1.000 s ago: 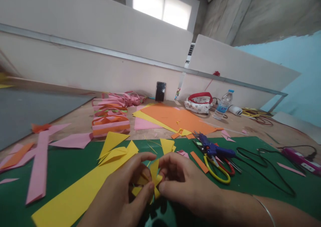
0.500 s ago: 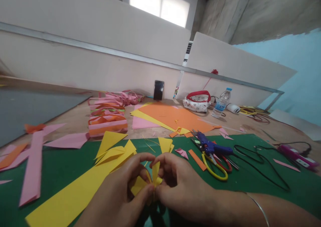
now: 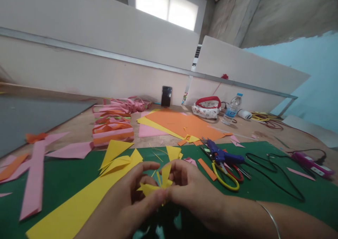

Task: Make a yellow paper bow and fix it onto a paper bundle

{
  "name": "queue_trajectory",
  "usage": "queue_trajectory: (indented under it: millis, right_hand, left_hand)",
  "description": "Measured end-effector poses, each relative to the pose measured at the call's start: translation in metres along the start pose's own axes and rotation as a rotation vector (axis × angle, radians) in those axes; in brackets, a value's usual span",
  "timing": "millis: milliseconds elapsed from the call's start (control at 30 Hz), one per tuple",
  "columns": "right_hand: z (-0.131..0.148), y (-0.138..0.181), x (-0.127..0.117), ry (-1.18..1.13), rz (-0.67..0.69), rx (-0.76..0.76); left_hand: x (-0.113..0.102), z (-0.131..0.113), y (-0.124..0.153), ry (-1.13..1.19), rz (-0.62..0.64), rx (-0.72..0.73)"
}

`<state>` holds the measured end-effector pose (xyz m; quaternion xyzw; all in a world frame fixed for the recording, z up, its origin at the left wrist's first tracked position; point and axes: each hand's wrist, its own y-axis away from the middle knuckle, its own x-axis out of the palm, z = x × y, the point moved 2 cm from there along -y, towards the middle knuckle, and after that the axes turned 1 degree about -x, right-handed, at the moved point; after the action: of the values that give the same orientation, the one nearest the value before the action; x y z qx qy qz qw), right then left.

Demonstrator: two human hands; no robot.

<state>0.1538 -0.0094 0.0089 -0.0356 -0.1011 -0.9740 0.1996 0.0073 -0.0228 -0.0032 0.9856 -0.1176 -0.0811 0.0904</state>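
Pinching a yellow paper piece, the left hand and right hand meet in a fingertip grip over the green mat, between a yellow paper strip and the glue gun.

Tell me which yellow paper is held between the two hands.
The small pointed piece pinched by the left hand and right hand. The long yellow strip and the stack beyond the right hand lie on the green mat.
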Motion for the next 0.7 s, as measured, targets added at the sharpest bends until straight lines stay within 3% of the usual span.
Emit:
queue_trajectory:
  millis: [133, 233, 333, 500, 600, 700]
  right_hand:
    - [0.004, 0.002, 0.000, -0.023, 0.022, -0.003]
    - [0.003, 0.003, -0.006, 0.084, 0.072, 0.059]
    - [0.008, 0.006, -0.011, 0.241, 0.148, 0.029]
    - [0.019, 0.008, -0.011, 0.527, 0.019, -0.087]
    - [0.018, 0.006, -0.008, 0.509, 0.018, -0.052]
    - [0.015, 0.004, -0.008, 0.343, -0.016, 0.020]
  left_hand:
    - [-0.007, 0.002, -0.004, -0.002, -0.001, 0.003]
    - [-0.010, 0.002, -0.005, -0.044, -0.013, 0.025]
    - [-0.007, 0.001, -0.004, 0.073, 0.046, 0.027]
    - [0.002, 0.002, -0.005, 0.082, 0.165, 0.053]
    - [0.000, 0.002, -0.004, 0.031, 0.131, 0.048]
    - [-0.003, 0.002, -0.002, 0.100, 0.079, -0.005]
